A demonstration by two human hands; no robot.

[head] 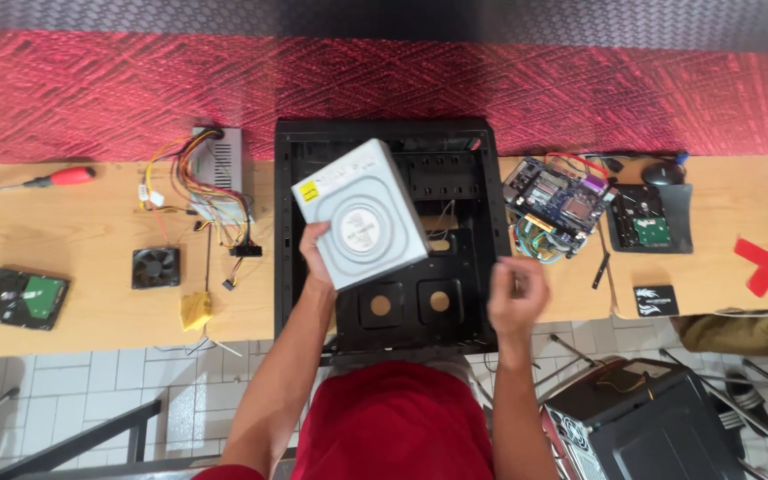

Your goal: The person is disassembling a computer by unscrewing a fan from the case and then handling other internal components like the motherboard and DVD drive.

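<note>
Now | left hand [316, 253] grip clamped on grey optical drive [360, 213] over black case [491, 222] | right hand [517, 293] loosely curled, empty

— Where does the computer case [455, 267] sit?

— On the table [91, 240], dead centre. The optical drive [362, 213] is over its ten o'clock corner, the power supply [220, 164] just beside the case at nine.

— And the fan [156, 267]?

— At six o'clock of the power supply; a hard drive [21, 298] lies well apart at its nine. The motherboard [557, 204] lies at three o'clock of the case.
</note>
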